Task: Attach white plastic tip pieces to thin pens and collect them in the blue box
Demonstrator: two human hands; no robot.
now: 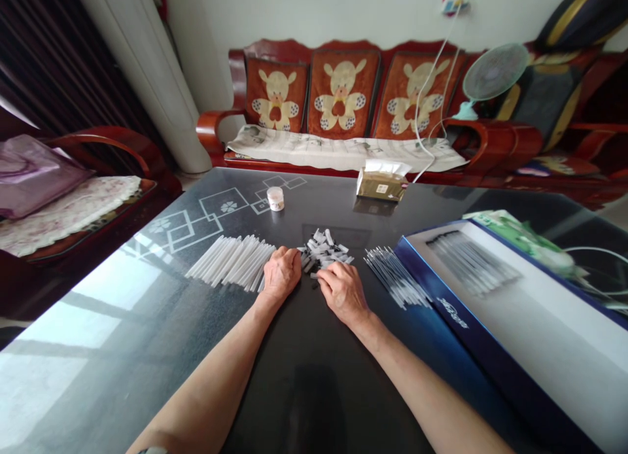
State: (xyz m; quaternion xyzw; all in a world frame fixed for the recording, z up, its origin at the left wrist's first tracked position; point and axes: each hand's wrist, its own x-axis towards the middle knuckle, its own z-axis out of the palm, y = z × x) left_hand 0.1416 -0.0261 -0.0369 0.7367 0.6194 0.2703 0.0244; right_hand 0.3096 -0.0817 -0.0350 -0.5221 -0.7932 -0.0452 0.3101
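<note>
My left hand [283,273] rests on the dark table with its fingers curled, at the right end of a row of whitish plastic pen barrels [228,261]. What it holds, if anything, is hidden. My right hand [342,293] is closed in a pinch, with a small white and dark pen cap [314,276] at its fingertips. Just beyond both hands lies a loose heap of similar small caps [324,247]. To the right of my right hand is a bundle of thin pen refills [396,276], beside a blue box.
The long blue box [454,316] with a white inside holds more thin dark-tipped sticks [473,261]. A small white jar [275,199] and a tissue box [381,181] stand farther back. Behind the box lies a green package [524,241]. A wooden sofa [213,130] stands beyond the table.
</note>
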